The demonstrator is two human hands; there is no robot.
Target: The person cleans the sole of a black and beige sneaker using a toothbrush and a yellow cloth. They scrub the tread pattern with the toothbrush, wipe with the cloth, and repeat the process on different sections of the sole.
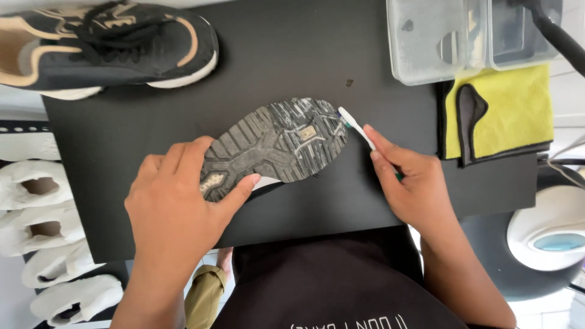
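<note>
My left hand (173, 210) grips the upturned shoe (274, 146), sole facing me, so the toothbrush (356, 128) pinched in my right hand (411, 186) reaches its toe edge.

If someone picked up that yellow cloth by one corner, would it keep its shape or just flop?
The yellow cloth would probably flop: it already lies folded, with a dark edge turned over. It looks soft and thin, so likely light. Its fuzzy surface suggests it would drag rather than slide on the black mat.

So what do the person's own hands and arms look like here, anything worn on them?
Both are bare: the left hand and right hand have no gloves, rings or watch showing, and the forearms are uncovered with no sleeve in view. The nails are short and unpainted. A black top with white lettering covers the torso below.
</note>
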